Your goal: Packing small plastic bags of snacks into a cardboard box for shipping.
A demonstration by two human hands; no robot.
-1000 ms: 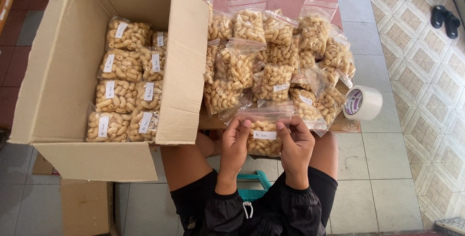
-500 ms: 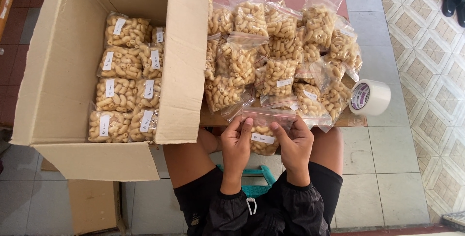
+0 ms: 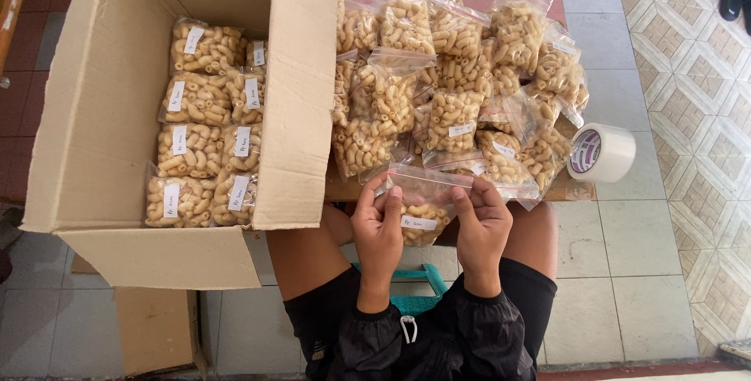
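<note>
A tiled floor [image 3: 626, 248] of grey squares, with red tiles further off and a patterned strip on the right, lies under a low wooden board [image 3: 575, 191] that carries the goods. At the board's near edge, over the person's knees, a small clear plastic bag of ridged, curled macaroni snacks [image 3: 422, 207] is held between both hands. The left hand [image 3: 379, 228] pinches the bag's left side with thumb and fingers closed on the film; the right hand [image 3: 480, 222] grips the right side the same way, its fingers narrow on the top strip. The bag is thin and glossy, with a white paper label on its front and the pale yellow pieces settled in its lower half.

Just beyond the bag, a heap of filled snack bags [image 3: 454, 84] of the same kind covers the board, overlapping and leaning on one another, their sealed tops crumpled. At the board's right edge a roll of clear packing tape [image 3: 601, 152] rests on its side. To the left stands an open cardboard box [image 3: 102, 115], its flap raised between the heap and its inside, where packed labelled bags [image 3: 207, 123] lie in neat rows. A teal plastic stool [image 3: 418, 287] shows beneath the black sleeves.
</note>
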